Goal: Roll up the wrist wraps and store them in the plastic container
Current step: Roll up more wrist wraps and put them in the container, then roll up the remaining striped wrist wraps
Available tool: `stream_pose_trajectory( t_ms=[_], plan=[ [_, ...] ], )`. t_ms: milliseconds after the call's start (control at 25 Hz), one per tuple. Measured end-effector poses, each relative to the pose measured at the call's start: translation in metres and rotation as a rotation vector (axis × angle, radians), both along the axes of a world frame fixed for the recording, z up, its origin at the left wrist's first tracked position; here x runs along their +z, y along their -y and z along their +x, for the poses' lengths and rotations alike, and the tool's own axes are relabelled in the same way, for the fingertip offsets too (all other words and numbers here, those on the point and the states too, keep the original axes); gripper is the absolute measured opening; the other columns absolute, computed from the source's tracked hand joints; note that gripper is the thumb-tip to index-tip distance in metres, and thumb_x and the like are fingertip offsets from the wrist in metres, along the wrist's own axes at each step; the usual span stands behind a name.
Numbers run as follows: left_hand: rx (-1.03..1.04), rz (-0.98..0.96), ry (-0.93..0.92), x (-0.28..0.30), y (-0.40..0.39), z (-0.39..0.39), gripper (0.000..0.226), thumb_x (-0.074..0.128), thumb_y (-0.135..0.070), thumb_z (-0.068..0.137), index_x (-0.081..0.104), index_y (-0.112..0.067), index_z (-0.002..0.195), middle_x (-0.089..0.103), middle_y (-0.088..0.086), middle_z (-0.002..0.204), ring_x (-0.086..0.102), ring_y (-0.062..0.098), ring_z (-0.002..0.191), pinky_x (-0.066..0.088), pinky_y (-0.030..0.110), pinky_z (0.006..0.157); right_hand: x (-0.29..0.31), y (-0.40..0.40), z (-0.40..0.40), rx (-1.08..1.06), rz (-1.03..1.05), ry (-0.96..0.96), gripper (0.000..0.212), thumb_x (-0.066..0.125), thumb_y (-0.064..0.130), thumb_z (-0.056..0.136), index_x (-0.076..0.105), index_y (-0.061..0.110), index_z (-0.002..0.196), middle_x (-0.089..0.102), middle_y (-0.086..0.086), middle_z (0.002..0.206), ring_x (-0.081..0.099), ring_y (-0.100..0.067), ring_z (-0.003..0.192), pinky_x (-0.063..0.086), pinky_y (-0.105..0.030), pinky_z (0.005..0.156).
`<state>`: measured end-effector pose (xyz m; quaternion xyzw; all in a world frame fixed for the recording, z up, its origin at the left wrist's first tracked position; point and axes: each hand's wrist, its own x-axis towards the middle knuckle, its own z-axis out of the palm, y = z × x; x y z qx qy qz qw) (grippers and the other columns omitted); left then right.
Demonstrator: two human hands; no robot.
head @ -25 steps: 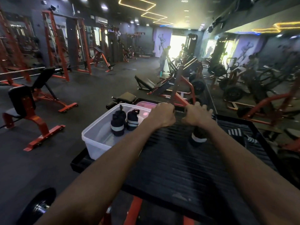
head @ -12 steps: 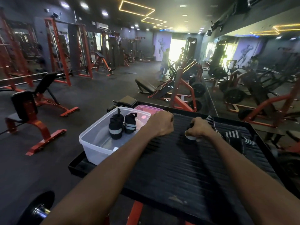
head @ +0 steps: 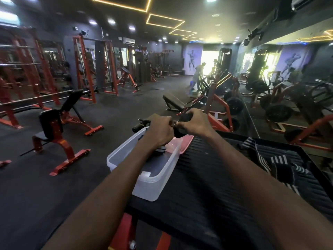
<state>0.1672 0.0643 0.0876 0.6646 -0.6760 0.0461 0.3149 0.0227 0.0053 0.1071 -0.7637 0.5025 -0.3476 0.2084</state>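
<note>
Both hands hold one rolled black wrist wrap (head: 180,131) in the air above the far end of the clear plastic container (head: 156,181). My left hand (head: 159,130) grips its left side and my right hand (head: 195,123) closes over its top and right side. My left forearm hides most of the container's inside; a dark rolled wrap (head: 159,150) shows just under the wrist. Loose black wrist wraps with white stripes (head: 273,163) lie unrolled on the right of the black ribbed platform (head: 207,186).
A pink lid (head: 182,144) lies behind the container on the platform. Red and black benches (head: 54,130) stand on the dark floor to the left. Plate-loaded machines (head: 232,105) and a mirror wall are beyond and to the right. A person stands far off near the bright doorway.
Both hands have lifted the rolled wrap off the platform and carried it left, over the container's far end. The camera view has shifted left and tilted.
</note>
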Motion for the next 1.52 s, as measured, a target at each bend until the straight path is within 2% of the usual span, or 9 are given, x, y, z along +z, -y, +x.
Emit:
stream_pose_trajectory(
  t_ms=[120, 240, 400, 560, 720, 1040, 1240, 1360, 1520],
  plan=[
    [0.135, 0.043, 0.084, -0.001, -0.009, 0.038, 0.018, 0.056, -0.02, 0.085, 0.069, -0.008, 0.088, 0.071, 0.018, 0.101, 0.061, 0.042, 0.094, 0.05, 0.043, 0.078, -0.007, -0.007, 0.024, 0.104, -0.032, -0.063, 0.037, 0.085, 0.032, 0.068, 0.07, 0.016, 0.098, 0.071, -0.001, 0.094, 0.067, -0.019, 0.087, 0.056, -0.033, 0.075],
    [0.257, 0.18, 0.235, -0.009, -0.018, 0.07, 0.024, 0.051, -0.025, 0.088, 0.069, -0.014, 0.098, 0.066, 0.017, 0.111, 0.055, 0.042, 0.106, 0.048, 0.051, 0.092, -0.019, -0.017, 0.046, 0.228, -0.048, -0.22, 0.034, 0.083, 0.023, 0.071, 0.073, 0.015, 0.102, 0.07, -0.002, 0.095, 0.064, -0.018, 0.088, 0.04, -0.023, 0.067],
    [0.24, 0.283, 0.245, -0.024, -0.024, 0.086, 0.03, 0.051, -0.027, 0.095, 0.065, -0.012, 0.117, 0.053, 0.018, 0.126, 0.047, 0.042, 0.119, 0.042, 0.053, 0.098, -0.041, -0.02, 0.076, 0.234, -0.092, -0.484, 0.028, 0.075, 0.028, 0.068, 0.069, 0.023, 0.095, 0.072, -0.008, 0.102, 0.068, -0.032, 0.099, 0.045, -0.03, 0.07],
    [0.143, 0.307, 0.237, -0.035, -0.02, 0.095, 0.026, 0.052, -0.019, 0.092, 0.064, -0.003, 0.109, 0.059, 0.023, 0.12, 0.056, 0.042, 0.107, 0.045, 0.043, 0.088, -0.054, -0.023, 0.091, 0.193, -0.1, -0.644, 0.029, 0.075, 0.025, 0.071, 0.064, 0.021, 0.098, 0.068, -0.011, 0.111, 0.066, -0.035, 0.104, 0.042, -0.033, 0.069],
    [0.101, 0.287, 0.197, -0.04, -0.021, 0.098, 0.021, 0.055, -0.009, 0.088, 0.067, -0.001, 0.103, 0.062, 0.023, 0.115, 0.056, 0.038, 0.107, 0.047, 0.041, 0.087, -0.066, -0.017, 0.1, 0.208, -0.076, -0.607, 0.027, 0.078, 0.023, 0.067, 0.065, 0.019, 0.09, 0.07, -0.012, 0.102, 0.068, -0.035, 0.097, 0.042, -0.031, 0.066],
    [0.112, 0.303, 0.165, -0.049, -0.019, 0.105, 0.023, 0.058, -0.014, 0.084, 0.068, -0.008, 0.103, 0.056, 0.017, 0.116, 0.06, 0.041, 0.104, 0.052, 0.048, 0.088, -0.074, -0.013, 0.105, 0.225, -0.073, -0.554, 0.035, 0.077, 0.021, 0.073, 0.064, 0.01, 0.103, 0.069, -0.017, 0.109, 0.066, -0.037, 0.101, 0.04, -0.029, 0.068],
    [0.245, 0.283, 0.14, -0.035, -0.023, 0.09, 0.029, 0.053, -0.022, 0.088, 0.066, -0.015, 0.113, 0.053, 0.016, 0.124, 0.05, 0.041, 0.119, 0.045, 0.055, 0.098, -0.065, -0.01, 0.096, 0.214, -0.047, -0.488, 0.049, 0.072, 0.022, 0.076, 0.059, 0.013, 0.122, 0.067, -0.015, 0.121, 0.062, -0.036, 0.112, 0.048, -0.033, 0.076],
    [0.209, 0.15, 0.101, -0.015, -0.021, 0.07, 0.026, 0.054, -0.02, 0.087, 0.069, -0.012, 0.107, 0.06, 0.018, 0.118, 0.057, 0.042, 0.112, 0.049, 0.049, 0.094, -0.049, -0.012, 0.083, 0.141, -0.047, -0.425, 0.038, 0.06, 0.02, 0.084, 0.061, 0.011, 0.121, 0.066, -0.019, 0.118, 0.065, -0.041, 0.103, 0.057, -0.045, 0.078],
    [0.057, 0.093, 0.054, 0.012, -0.011, 0.025, 0.025, 0.051, -0.021, 0.081, 0.071, -0.011, 0.091, 0.071, 0.015, 0.101, 0.063, 0.039, 0.097, 0.054, 0.047, 0.082, -0.025, -0.018, 0.049, -0.003, -0.076, -0.337, 0.023, 0.064, 0.017, 0.086, 0.07, 0.009, 0.107, 0.066, -0.023, 0.114, 0.063, -0.044, 0.105, 0.054, -0.043, 0.081]
  ],
)
